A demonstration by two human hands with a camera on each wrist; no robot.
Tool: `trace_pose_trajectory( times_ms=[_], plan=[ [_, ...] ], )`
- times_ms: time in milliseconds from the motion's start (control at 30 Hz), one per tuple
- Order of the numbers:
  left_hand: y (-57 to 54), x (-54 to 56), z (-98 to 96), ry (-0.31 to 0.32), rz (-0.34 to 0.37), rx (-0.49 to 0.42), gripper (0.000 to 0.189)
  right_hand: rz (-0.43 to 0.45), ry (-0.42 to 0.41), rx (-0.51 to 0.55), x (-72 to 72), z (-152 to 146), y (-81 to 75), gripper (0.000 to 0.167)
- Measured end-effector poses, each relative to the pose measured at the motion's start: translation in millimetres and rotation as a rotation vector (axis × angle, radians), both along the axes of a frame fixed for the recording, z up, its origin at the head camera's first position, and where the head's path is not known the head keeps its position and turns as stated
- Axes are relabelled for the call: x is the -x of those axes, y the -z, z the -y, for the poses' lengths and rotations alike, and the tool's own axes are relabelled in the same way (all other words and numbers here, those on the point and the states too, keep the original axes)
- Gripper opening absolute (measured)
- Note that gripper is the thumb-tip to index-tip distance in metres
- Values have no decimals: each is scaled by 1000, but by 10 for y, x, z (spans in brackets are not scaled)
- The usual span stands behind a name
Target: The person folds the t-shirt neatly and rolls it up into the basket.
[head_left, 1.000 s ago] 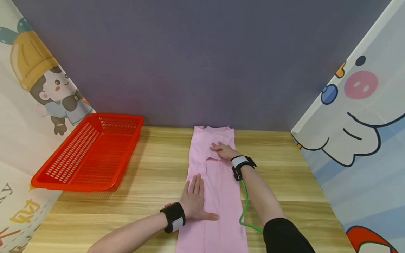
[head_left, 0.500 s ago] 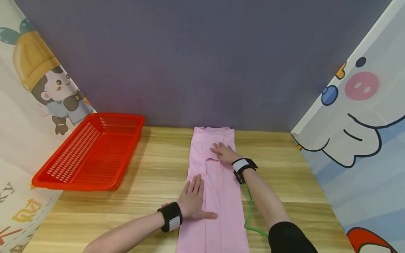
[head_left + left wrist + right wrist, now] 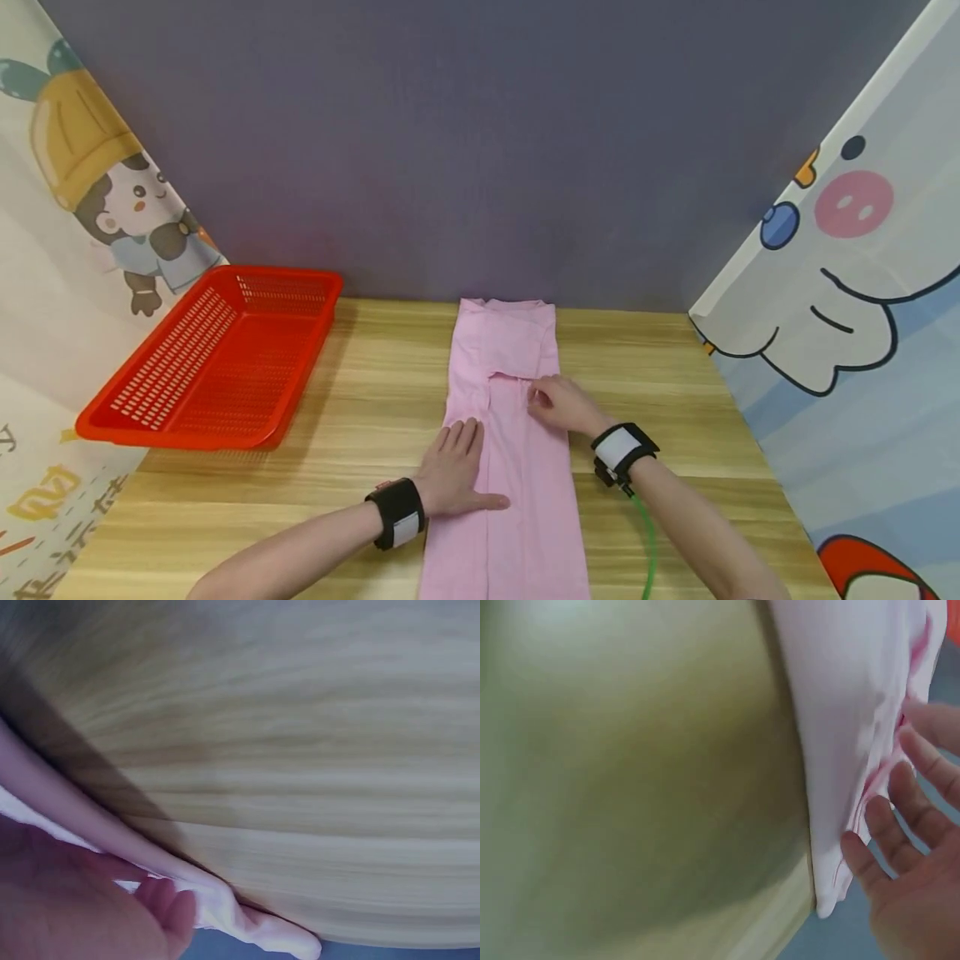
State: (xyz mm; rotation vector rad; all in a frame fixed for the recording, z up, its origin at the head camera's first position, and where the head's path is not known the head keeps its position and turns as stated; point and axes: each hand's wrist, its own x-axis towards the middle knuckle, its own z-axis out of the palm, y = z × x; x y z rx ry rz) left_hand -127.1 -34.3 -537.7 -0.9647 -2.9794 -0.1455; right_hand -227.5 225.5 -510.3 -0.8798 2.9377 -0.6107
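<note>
A pink garment [image 3: 502, 542], folded into a long narrow strip, lies lengthwise on the table. Near its far end a folded-over flap [image 3: 510, 346] ends in a loose, slightly raised edge. My left hand [image 3: 453, 471] rests flat on the left side of the strip, fingers pointing away and thumb stretched across it. Just below the flap's edge, my right hand [image 3: 562, 404] hovers at the strip's right side with fingers bent and thumb near the index finger. In the right wrist view, its loosely bent fingers [image 3: 889, 832] are spread beside the pink cloth [image 3: 840, 712].
An empty red plastic basket [image 3: 247, 358] with slotted sides stands on the left of the wooden table [image 3: 382, 375]. A grey panel [image 3: 480, 150] rises behind the table's far edge. Printed cloth screens [image 3: 900, 400] flank both sides. A green cable [image 3: 651, 542] trails from the right wristband.
My right hand has come off the flap, moved down and right to just below its edge, and its fingers have bent. My left hand stays on the garment, shifted very slightly.
</note>
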Motion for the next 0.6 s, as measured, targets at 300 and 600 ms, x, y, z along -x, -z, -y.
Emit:
trace_pose_trajectory(
  times_ms=[300, 600],
  plan=[
    [-53, 44, 306, 241, 41, -200, 59, 119, -96, -6, -660, -106, -40, 21],
    [-213, -91, 509, 632, 177, -260, 8, 56, -259, -62, -1130, -103, -85, 26]
  ],
)
